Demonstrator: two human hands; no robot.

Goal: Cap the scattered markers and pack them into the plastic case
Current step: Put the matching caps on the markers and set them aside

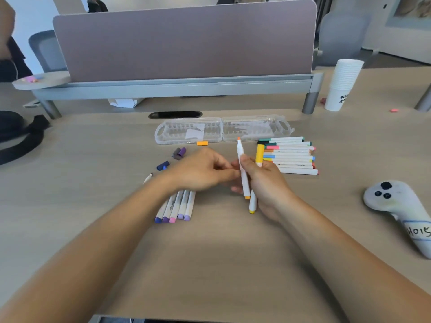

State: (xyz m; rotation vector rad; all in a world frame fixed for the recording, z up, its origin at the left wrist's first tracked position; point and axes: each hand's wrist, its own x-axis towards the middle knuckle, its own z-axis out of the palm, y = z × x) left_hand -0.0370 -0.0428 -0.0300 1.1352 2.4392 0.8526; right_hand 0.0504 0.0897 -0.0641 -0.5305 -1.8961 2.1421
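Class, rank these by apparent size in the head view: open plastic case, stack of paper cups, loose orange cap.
Largest: plastic case.
Then: stack of paper cups.
Smallest: orange cap.

Case (189,132) before you: clear glossy plastic, ribbed
Your markers (294,170): smooth white plastic barrels
Your desk (210,264): matt, smooth wood-look
Divider (186,43): matt cloth
Cups (342,85): white paper

An open-plan office: a wood-look worktop (210,257) backed by a mauve divider (184,40) on a grey rail (186,86), a cable slot (175,114) in its surface, swivel chairs (44,48) behind, stacked paper cups (342,85) at the side
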